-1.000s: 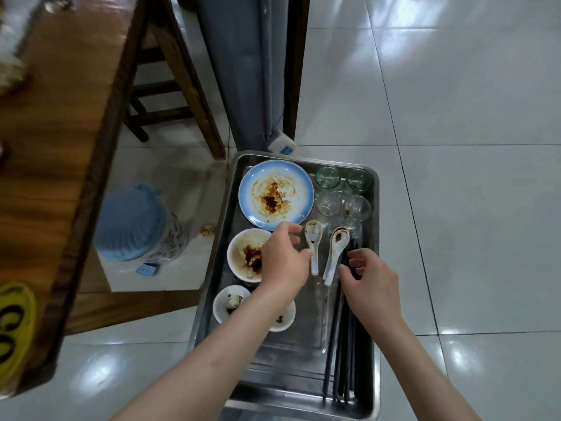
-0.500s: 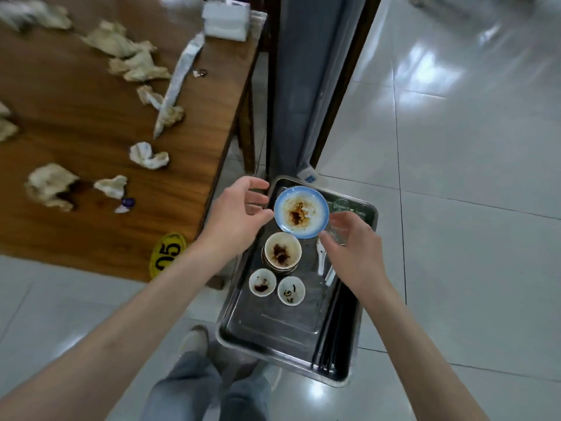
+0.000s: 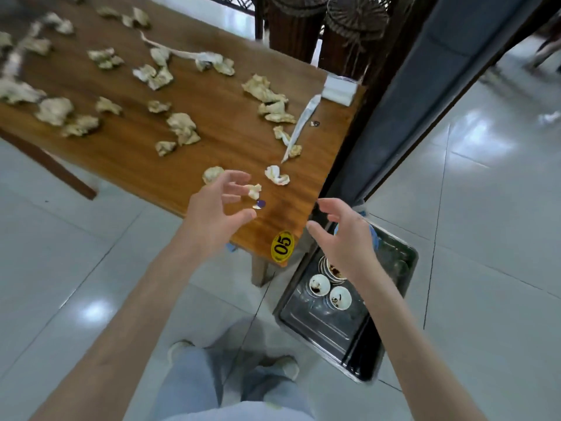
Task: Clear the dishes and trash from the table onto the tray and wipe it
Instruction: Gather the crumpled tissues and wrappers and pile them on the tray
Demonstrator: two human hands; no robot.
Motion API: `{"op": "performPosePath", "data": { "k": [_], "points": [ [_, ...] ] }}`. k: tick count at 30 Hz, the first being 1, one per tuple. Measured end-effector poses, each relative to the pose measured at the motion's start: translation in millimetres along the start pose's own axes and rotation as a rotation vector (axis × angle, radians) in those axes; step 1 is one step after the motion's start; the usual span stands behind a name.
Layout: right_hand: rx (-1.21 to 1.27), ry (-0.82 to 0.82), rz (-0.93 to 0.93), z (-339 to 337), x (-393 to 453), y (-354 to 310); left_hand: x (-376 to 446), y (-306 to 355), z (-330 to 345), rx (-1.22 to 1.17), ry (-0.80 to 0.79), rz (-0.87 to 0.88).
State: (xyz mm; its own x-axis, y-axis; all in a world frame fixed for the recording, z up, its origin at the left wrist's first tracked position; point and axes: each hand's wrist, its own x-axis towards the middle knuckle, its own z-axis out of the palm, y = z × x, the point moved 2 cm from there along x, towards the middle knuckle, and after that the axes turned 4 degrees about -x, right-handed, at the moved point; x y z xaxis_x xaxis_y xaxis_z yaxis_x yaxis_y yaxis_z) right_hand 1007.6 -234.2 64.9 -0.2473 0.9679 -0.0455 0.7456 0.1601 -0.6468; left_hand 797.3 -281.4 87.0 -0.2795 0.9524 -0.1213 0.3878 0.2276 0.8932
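Observation:
The wooden table (image 3: 127, 153) is strewn with several crumpled used napkins (image 3: 182, 126). Close to its near corner lie a white napkin (image 3: 277, 175), a small scrap (image 3: 254, 191) and a purple bit (image 3: 260, 203). My left hand (image 3: 217, 212) hovers over that corner, empty, fingers spread, right beside the small scrap. My right hand (image 3: 346, 235) is empty too, fingers apart, above the metal tray (image 3: 321, 326) on the floor. The tray holds two small sauce dishes (image 3: 340, 296), stacked bowls (image 3: 334, 270) and dark chopsticks along its right side.
A yellow "05" sticker (image 3: 282, 247) marks the table corner. A long paper wrapper (image 3: 300, 126) and a white tissue box (image 3: 339, 90) sit near the table's right edge. A grey partition (image 3: 425, 95) stands to the right. My feet (image 3: 233, 360) are on the tiled floor.
The view has swung up from the tray to the table. Both hands have left the dishes in the tray and risen, the left one moving over the table corner.

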Motion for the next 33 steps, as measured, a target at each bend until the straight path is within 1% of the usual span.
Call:
{"op": "performPosePath", "data": {
  "k": [8,15,20,24,30,33],
  "points": [
    [-0.044,-0.101,-0.099,47,14,-117,-27,-29,-143,0.030,0.171,-0.010],
    [-0.065,-0.124,-0.142,115,37,-215,-29,-74,-258,0.061,0.272,-0.004],
    [-0.068,-0.123,-0.155,178,61,-279,-6,-110,-334,0.117,0.331,0.009],
    [-0.120,-0.208,-0.216,225,85,-321,19,-137,-381,0.148,0.343,0.004],
    [-0.152,-0.272,-0.242,290,143,-379,70,-178,-456,0.155,0.399,-0.035],
    [-0.159,-0.251,-0.265,319,181,-407,107,-198,-494,0.152,0.409,-0.053]
  ]
}}
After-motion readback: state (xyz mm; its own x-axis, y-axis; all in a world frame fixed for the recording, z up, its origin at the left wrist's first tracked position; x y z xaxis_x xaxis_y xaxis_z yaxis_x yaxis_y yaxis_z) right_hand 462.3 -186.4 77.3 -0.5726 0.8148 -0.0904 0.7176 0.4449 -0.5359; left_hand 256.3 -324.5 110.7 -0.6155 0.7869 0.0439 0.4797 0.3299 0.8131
